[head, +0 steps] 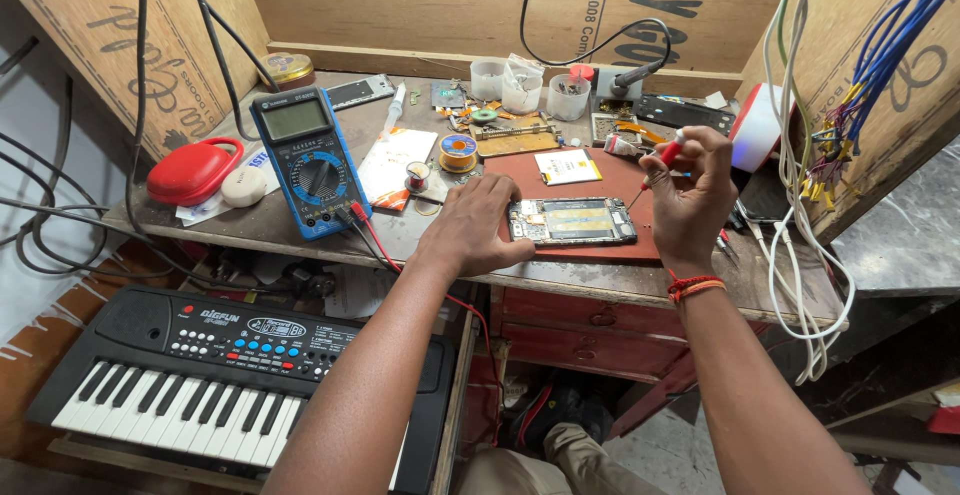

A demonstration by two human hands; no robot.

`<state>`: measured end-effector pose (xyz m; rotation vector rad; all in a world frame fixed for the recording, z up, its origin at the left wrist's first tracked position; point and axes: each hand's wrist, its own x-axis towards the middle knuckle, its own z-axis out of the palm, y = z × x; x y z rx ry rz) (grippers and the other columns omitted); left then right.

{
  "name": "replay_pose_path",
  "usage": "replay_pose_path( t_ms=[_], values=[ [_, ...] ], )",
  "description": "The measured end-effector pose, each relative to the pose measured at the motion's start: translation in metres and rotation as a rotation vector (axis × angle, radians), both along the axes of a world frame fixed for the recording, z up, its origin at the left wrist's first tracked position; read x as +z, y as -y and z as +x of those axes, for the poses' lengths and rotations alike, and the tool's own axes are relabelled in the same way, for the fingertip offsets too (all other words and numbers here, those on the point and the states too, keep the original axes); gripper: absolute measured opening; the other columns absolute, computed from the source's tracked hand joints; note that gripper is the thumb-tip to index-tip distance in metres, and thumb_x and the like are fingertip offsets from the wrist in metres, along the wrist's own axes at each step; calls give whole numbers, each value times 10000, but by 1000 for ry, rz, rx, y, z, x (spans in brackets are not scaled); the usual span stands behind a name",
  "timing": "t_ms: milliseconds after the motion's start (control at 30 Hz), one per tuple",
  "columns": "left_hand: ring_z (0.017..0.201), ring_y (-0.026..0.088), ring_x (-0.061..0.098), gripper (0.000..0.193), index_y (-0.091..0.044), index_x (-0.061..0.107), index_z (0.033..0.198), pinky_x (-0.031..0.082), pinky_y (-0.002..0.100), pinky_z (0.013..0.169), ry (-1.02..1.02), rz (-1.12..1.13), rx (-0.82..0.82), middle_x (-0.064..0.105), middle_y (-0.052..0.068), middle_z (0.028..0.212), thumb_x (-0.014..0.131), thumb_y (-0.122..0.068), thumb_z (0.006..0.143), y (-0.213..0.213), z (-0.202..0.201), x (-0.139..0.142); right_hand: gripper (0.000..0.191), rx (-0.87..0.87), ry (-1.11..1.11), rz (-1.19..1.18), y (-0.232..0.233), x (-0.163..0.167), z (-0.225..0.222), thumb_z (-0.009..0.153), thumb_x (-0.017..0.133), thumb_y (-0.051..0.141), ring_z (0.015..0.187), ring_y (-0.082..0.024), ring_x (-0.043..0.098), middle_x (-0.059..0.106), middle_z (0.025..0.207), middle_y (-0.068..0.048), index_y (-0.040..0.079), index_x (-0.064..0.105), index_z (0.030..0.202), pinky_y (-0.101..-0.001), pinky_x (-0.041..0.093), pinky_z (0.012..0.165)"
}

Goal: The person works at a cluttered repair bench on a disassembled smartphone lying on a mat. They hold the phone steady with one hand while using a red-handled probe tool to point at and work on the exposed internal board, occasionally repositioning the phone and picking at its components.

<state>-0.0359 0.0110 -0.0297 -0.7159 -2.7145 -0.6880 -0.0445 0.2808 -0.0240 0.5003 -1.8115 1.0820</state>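
An opened phone (572, 222) with its back removed lies on a dark red work mat (610, 180) on the bench. My left hand (474, 228) rests flat on the bench, its fingers pressing on the phone's left end. My right hand (690, 187) holds a small red-handled screwdriver (656, 162) tilted down, with its tip just above the phone's right end. An orange band circles my right wrist.
A blue multimeter (311, 160) with red and black leads lies to the left, beside a red oval case (192, 170). Solder spool (458, 152), small cups (521, 90) and parts clutter the back. A black keyboard (230, 368) sits lower left. White cables (800, 195) hang at right.
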Motion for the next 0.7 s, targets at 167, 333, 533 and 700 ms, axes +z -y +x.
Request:
replay_pose_path(
  t_ms=[167, 333, 533, 700],
  values=[
    [1244, 290, 532, 674, -105, 560, 1203, 365, 453, 1082, -3, 11, -1, 582, 106, 1204, 718, -507, 685, 0, 0, -1, 424, -20, 32, 39, 0, 2, 2, 990, 822, 58, 818, -135, 705, 702, 905, -68, 88, 538, 1304, -287, 570, 717],
    [1243, 292, 531, 671, -103, 560, 1203, 366, 453, 1078, -2, 14, -2, 582, 109, 1203, 722, -504, 689, 1, 0, -1, 416, 65, 45, 44, 0, 0, 1, 1020, 763, 12, 855, -138, 714, 705, 931, -88, 98, 543, 1363, -289, 594, 771],
    [1246, 289, 529, 683, -104, 559, 1211, 365, 449, 1085, 7, -5, -1, 579, 105, 1210, 719, -510, 685, 1, -1, -1, 421, 122, 115, 21, 0, -2, 0, 1041, 627, -61, 859, -133, 707, 729, 983, -89, 110, 506, 1406, -275, 574, 773],
    [1248, 275, 525, 693, -120, 558, 1225, 359, 449, 1091, 42, -27, 18, 576, 98, 1216, 713, -510, 673, 0, -3, -1, 450, 52, 33, 110, -1, -1, -3, 1031, 710, -20, 892, -146, 688, 690, 993, -95, 110, 489, 1401, -279, 560, 758]
  ],
)
